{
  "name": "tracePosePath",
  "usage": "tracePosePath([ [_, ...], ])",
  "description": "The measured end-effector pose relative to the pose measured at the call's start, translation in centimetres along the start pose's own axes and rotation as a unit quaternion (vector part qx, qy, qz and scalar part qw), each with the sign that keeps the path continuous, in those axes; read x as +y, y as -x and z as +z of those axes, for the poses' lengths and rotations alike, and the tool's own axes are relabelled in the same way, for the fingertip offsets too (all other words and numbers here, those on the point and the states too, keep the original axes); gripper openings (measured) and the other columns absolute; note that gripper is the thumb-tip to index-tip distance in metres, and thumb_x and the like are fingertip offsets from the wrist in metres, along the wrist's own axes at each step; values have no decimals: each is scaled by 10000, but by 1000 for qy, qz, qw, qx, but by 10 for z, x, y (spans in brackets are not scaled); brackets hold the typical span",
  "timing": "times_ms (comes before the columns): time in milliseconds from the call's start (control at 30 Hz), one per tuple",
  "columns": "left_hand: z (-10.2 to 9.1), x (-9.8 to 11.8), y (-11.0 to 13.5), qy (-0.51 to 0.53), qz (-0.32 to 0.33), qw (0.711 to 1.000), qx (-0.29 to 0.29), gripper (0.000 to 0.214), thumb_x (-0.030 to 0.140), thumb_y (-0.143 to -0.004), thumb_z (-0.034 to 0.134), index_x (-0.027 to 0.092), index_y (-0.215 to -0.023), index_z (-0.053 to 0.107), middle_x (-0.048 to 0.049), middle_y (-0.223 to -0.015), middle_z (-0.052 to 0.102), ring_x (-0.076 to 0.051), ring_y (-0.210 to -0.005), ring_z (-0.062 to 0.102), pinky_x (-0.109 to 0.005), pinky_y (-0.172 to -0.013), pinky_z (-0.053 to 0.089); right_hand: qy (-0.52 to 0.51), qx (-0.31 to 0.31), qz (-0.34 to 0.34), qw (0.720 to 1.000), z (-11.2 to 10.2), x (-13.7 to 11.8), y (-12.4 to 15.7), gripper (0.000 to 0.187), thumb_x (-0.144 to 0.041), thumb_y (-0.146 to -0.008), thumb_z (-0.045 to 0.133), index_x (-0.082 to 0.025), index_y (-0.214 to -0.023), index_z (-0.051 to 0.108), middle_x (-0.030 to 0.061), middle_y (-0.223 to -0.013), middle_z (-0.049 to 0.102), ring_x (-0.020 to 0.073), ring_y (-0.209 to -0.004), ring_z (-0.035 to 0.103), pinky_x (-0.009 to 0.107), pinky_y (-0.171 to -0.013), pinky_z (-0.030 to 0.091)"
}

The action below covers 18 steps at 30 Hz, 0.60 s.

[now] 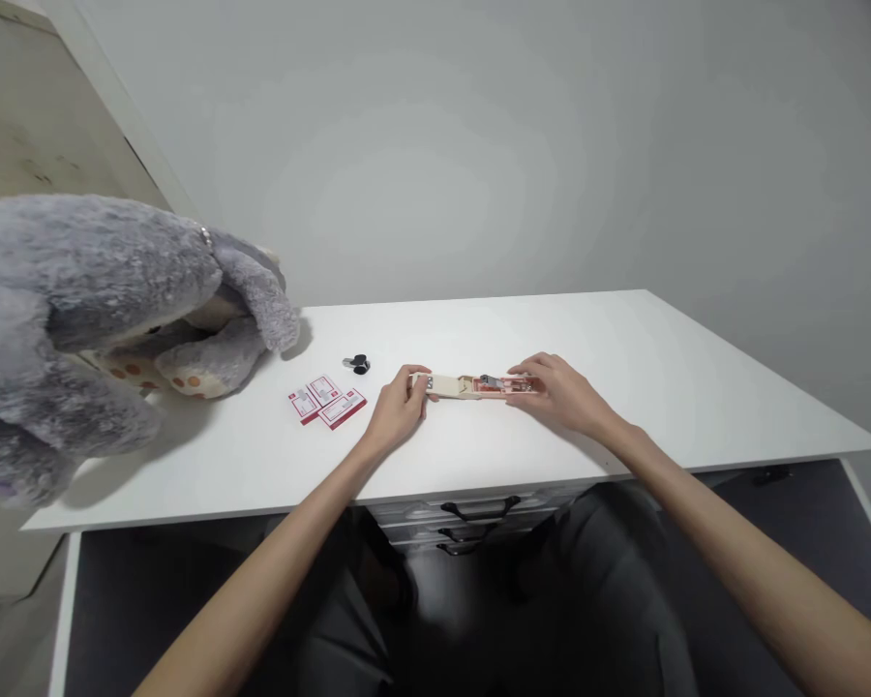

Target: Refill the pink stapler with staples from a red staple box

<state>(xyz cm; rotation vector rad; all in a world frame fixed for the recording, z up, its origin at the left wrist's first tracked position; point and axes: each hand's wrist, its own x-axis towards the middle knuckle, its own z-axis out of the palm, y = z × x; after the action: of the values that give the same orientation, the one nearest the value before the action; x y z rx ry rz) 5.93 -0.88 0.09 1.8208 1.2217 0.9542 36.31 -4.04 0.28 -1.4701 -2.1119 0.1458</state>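
Note:
A cream stapler lies spread flat, its two halves hinged apart in one line over the white desk. My left hand is closed round the left end, by a small metal plate. Around the right half, where pinkish inner parts and a grey metal piece show, my right hand has its fingers and thumb closed on the sides. To the left of my left hand lie three small red-and-white boxes, side by side. Just behind them is a small black object with a metallic part, perhaps a staple remover.
A large grey plush toy takes up the left end of the white desk. Behind the desk rises a plain grey wall. Drawers with black handles sit under the front edge, between my legs.

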Motion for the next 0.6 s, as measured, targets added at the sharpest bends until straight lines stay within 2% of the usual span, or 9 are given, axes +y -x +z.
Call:
tracePosePath([
  [133,0,0,0,1,-3,1000,-1,363,488,-1053,481,201,-1225,621,-26,-785,768,-183,-634,641,-308,-688,474,-56,-33,42,997,-9,4,4,290,-433,-947,726,-240,-1155,786,90,-1073,792,285,-922,708,401,-777,544],
  [333,1,-4,0,11,4,1000,-13,378,507,-1057,480,199,-1229,614,-45,-863,789,-165,-620,611,-299,-671,465,-143,18,55,988,-18,-8,3,334,-492,-910,762,-243,-1133,783,97,-1096,826,289,-901,738,407,-774,557],
  [600,3,-8,-2,48,20,998,-41,428,560,-1069,480,187,-1241,600,-53,-887,780,-137,-611,575,-286,-642,460,-260,58,48,963,-20,-43,-14,353,-534,-865,825,-233,-1038,761,89,-1071,828,282,-932,764,432,-854,576],
])
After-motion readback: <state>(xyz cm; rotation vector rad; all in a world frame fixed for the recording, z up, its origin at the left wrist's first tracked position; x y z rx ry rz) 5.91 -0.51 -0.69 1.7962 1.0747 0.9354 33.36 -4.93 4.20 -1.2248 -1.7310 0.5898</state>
